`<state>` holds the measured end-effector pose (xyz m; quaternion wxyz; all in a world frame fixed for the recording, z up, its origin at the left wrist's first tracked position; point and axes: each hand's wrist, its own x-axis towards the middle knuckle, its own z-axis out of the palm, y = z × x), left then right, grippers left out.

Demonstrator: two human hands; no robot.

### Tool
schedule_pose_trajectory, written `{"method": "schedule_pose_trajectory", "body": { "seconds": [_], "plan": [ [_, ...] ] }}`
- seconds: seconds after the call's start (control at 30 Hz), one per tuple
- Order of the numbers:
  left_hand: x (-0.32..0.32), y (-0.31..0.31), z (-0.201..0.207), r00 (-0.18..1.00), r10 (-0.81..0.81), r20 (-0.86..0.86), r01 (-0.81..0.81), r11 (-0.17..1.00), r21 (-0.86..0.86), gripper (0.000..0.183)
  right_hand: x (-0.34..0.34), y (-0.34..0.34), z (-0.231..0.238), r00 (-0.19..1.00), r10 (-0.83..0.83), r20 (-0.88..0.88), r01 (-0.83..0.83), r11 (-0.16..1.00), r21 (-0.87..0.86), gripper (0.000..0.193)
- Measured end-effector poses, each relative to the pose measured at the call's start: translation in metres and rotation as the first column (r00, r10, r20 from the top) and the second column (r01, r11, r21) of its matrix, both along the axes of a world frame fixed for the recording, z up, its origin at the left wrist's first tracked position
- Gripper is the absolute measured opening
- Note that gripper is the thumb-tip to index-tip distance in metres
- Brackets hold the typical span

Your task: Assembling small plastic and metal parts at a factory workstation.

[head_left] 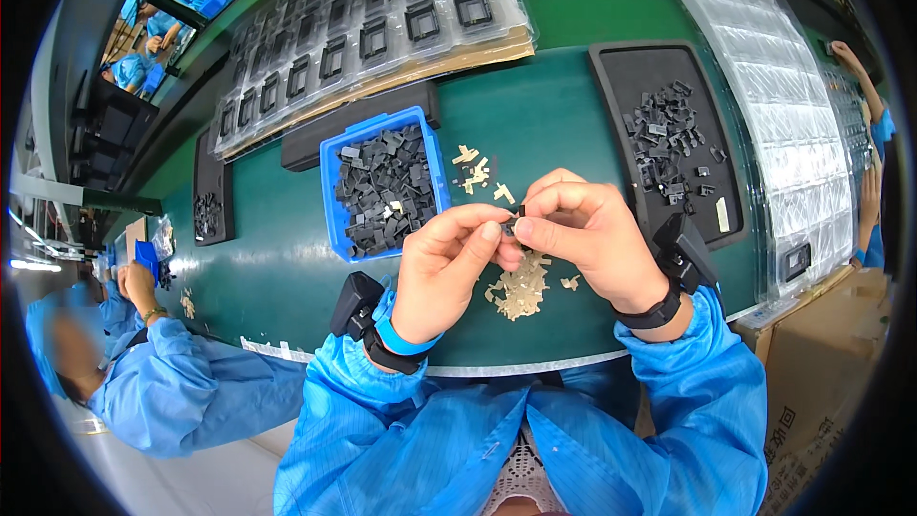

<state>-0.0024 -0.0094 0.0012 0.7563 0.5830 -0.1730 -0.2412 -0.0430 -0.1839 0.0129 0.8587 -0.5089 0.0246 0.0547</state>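
Left hand (441, 268) and right hand (585, 239): I see both pinched shut on one small black part (512, 225), fingertips meeting above the table's (535, 124) near edge. Beneath: beige scrap pile (521, 289). Left: blue bin (382, 183) of black parts. Right: black tray (669, 139), loose parts.
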Motion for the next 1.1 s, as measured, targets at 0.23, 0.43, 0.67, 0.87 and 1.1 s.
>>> {"method": "schedule_pose_trajectory", "body": {
  "seconds": [0.23,0.43,0.67,0.87,1.1],
  "plan": [
    [0.001,-0.002,-0.004,0.987,-0.066,-0.148,0.045,0.989,-0.141,0.017,0.000,0.000,-0.005,0.999,0.026,0.035,-0.027,0.999,0.023,0.008],
    [-0.003,-0.003,-0.005,0.956,-0.083,-0.282,0.002,0.961,-0.275,0.018,-0.001,0.004,-0.009,0.981,-0.039,0.191,0.062,0.991,-0.116,0.010],
    [-0.005,-0.006,-0.008,0.969,-0.048,-0.243,-0.023,0.960,-0.280,0.018,-0.003,0.011,-0.010,0.935,-0.145,0.325,0.232,0.941,-0.248,0.006],
    [-0.013,-0.009,-0.007,0.996,0.069,-0.051,-0.075,0.990,-0.123,0.020,-0.001,0.014,-0.009,0.911,-0.210,0.355,0.337,0.875,-0.347,0.007],
    [-0.017,-0.009,-0.006,0.994,0.110,-0.001,-0.109,0.990,-0.093,0.020,-0.001,0.018,-0.012,0.842,-0.218,0.494,0.471,0.744,-0.473,0.009]
  ]
}}
